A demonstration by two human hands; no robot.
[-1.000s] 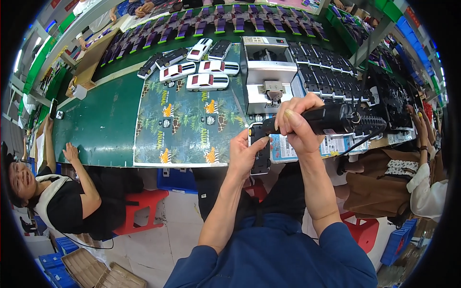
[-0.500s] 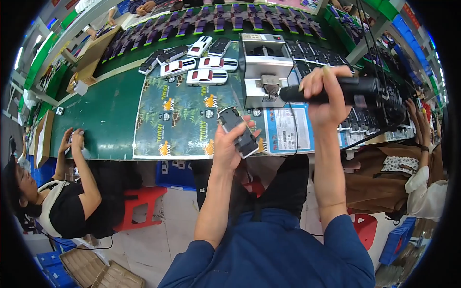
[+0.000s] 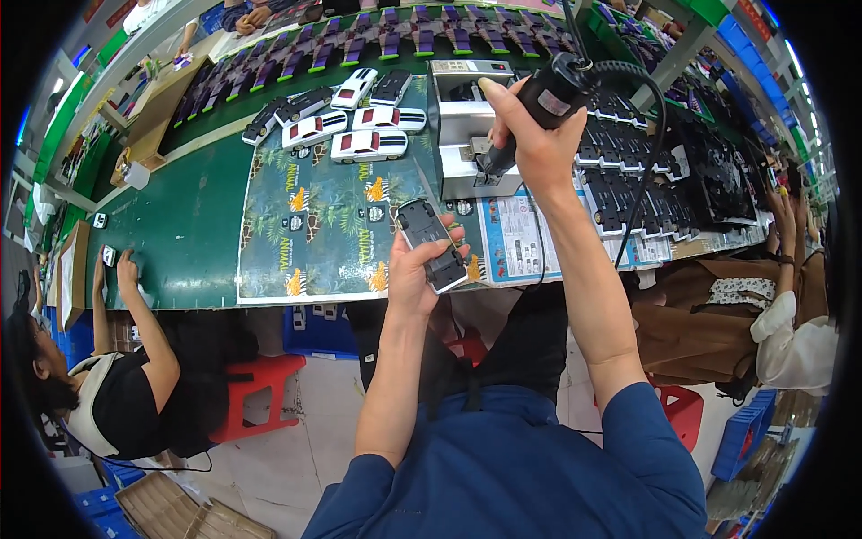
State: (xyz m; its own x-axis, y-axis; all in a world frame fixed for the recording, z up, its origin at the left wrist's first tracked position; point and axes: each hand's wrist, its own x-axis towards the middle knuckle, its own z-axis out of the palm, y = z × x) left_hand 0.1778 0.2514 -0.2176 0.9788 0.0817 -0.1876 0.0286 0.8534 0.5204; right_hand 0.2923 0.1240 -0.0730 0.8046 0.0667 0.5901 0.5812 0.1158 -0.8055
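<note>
The dark toy-car chassis sits gripped in the left hand, over the worktop's near edge. It looks light, stiff plastic, best pinched by its long sides. The right hand is closed round a corded electric screwdriver (raised above a grey fixture). White toy cars crowd farther back; open room lies left.

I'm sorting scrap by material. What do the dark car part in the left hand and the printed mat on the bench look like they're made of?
The car part in the left hand looks like moulded plastic, dark grey and matt, with ribbed detail. The mat looks like glossy printed card or plastic sheet, lying flat with a crisp edge; which one is unclear.
</note>
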